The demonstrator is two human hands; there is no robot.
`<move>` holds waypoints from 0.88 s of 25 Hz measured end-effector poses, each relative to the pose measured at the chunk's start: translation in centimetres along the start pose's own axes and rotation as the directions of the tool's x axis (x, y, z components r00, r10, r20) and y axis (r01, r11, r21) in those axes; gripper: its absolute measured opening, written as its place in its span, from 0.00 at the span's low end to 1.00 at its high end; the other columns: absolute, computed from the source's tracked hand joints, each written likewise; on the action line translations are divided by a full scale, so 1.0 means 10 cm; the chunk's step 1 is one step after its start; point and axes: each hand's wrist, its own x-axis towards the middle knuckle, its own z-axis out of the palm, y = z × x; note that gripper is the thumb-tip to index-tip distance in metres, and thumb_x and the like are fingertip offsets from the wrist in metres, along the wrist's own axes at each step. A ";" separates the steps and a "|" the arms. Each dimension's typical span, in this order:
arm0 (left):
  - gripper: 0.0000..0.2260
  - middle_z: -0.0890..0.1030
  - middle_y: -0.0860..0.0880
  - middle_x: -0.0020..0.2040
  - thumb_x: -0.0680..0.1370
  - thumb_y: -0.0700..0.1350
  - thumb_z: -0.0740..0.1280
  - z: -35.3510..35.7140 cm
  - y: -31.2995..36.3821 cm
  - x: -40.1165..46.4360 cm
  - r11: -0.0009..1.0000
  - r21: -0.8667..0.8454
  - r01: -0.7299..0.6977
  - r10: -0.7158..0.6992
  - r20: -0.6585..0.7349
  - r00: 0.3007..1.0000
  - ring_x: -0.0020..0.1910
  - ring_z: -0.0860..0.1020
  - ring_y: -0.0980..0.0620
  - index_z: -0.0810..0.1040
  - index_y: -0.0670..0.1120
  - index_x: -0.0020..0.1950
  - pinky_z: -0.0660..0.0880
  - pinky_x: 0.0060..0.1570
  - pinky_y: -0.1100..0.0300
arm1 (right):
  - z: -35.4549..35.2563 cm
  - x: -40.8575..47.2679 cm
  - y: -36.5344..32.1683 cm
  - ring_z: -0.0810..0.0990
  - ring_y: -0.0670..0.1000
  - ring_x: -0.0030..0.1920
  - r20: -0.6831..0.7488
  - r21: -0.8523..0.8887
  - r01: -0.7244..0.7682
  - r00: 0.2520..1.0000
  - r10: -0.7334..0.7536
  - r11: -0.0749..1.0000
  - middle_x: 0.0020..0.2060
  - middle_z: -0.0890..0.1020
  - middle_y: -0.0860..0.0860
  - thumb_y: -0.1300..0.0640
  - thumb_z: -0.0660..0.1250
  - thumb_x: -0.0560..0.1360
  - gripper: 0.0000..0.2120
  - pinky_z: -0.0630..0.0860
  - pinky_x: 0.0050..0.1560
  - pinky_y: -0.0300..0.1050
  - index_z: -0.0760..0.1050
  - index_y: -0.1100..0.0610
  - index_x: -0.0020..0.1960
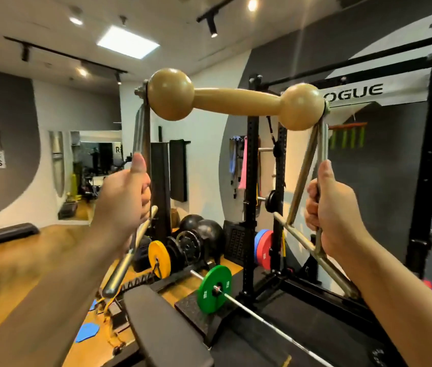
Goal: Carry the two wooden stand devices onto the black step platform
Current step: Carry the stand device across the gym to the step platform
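I hold one wooden stand device (236,100) up at chest height in front of me. It has a tan wooden bar with a ball at each end, set on two triangular metal leg frames. My left hand (123,197) is closed around the left metal frame, thumb up. On the other side my right hand (331,207) grips the right metal frame. The bar runs level between them, above both hands. A black padded platform (3,234) lies on the wooden floor at far left. A second stand device is not in view.
A black bench pad (167,332) lies just below my arms. Beyond it a barbell with a green plate (214,288) rests by a black power rack (251,197). Yellow, black, red and blue plates and medicine balls crowd the floor behind. Wooden floor opens to the left.
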 end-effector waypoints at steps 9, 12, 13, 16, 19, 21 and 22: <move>0.25 0.62 0.53 0.24 0.83 0.65 0.57 -2.13 -0.20 0.26 0.993 0.115 0.024 0.011 -0.299 0.954 0.22 0.57 0.53 0.65 0.51 0.31 0.54 0.25 0.59 | 2.36 -0.24 0.57 0.60 0.47 0.22 0.220 0.142 -0.072 0.975 0.039 0.987 0.24 0.65 0.47 0.33 0.57 0.82 0.27 0.57 0.22 0.40 0.68 0.52 0.34; 0.25 0.63 0.53 0.24 0.81 0.67 0.57 -2.64 -0.30 0.43 0.986 0.163 0.034 0.030 -0.378 0.925 0.22 0.59 0.54 0.66 0.51 0.32 0.56 0.24 0.61 | 3.05 -0.21 0.71 0.60 0.46 0.22 0.281 0.177 -0.110 0.958 0.057 0.978 0.23 0.64 0.47 0.35 0.57 0.83 0.27 0.58 0.22 0.40 0.67 0.52 0.33; 0.25 0.63 0.54 0.25 0.81 0.67 0.57 -2.78 -0.33 0.49 0.984 0.177 0.035 0.038 -0.393 0.919 0.22 0.60 0.54 0.67 0.51 0.33 0.57 0.24 0.61 | 3.27 -0.18 0.76 0.60 0.46 0.21 0.304 0.188 -0.124 0.951 0.062 0.974 0.23 0.64 0.46 0.35 0.57 0.83 0.27 0.58 0.22 0.39 0.66 0.52 0.33; 0.23 0.64 0.53 0.24 0.83 0.63 0.57 -3.04 -0.40 0.72 0.980 0.192 0.057 0.039 -0.461 0.887 0.21 0.60 0.55 0.67 0.50 0.35 0.57 0.22 0.63 | 3.81 -0.03 0.93 0.62 0.46 0.21 0.345 0.191 -0.144 0.936 0.071 0.971 0.22 0.66 0.46 0.35 0.57 0.83 0.28 0.61 0.24 0.41 0.68 0.52 0.32; 0.23 0.66 0.54 0.23 0.82 0.63 0.59 -3.31 -0.50 1.03 0.975 0.213 0.067 0.064 -0.557 0.828 0.19 0.62 0.56 0.69 0.49 0.35 0.60 0.22 0.64 | 4.34 0.19 1.11 0.64 0.47 0.23 0.391 0.187 -0.135 0.919 0.052 0.973 0.23 0.68 0.46 0.33 0.58 0.82 0.28 0.61 0.29 0.44 0.69 0.52 0.31; 0.22 0.66 0.54 0.25 0.82 0.64 0.59 -3.50 -0.62 1.21 0.961 0.264 0.088 0.091 -0.597 0.797 0.21 0.63 0.56 0.68 0.49 0.36 0.61 0.23 0.62 | 4.70 0.36 1.26 0.64 0.47 0.23 0.435 0.207 -0.134 0.900 0.032 0.969 0.24 0.68 0.46 0.34 0.58 0.82 0.28 0.61 0.29 0.45 0.69 0.52 0.32; 0.22 0.65 0.53 0.26 0.82 0.64 0.58 -3.58 -0.68 1.31 0.957 0.278 0.088 0.104 -0.608 0.787 0.22 0.62 0.56 0.68 0.49 0.37 0.60 0.24 0.61 | 4.87 0.45 1.32 0.64 0.47 0.24 0.454 0.215 -0.136 0.891 0.025 0.967 0.25 0.69 0.47 0.34 0.58 0.82 0.27 0.61 0.29 0.45 0.70 0.52 0.33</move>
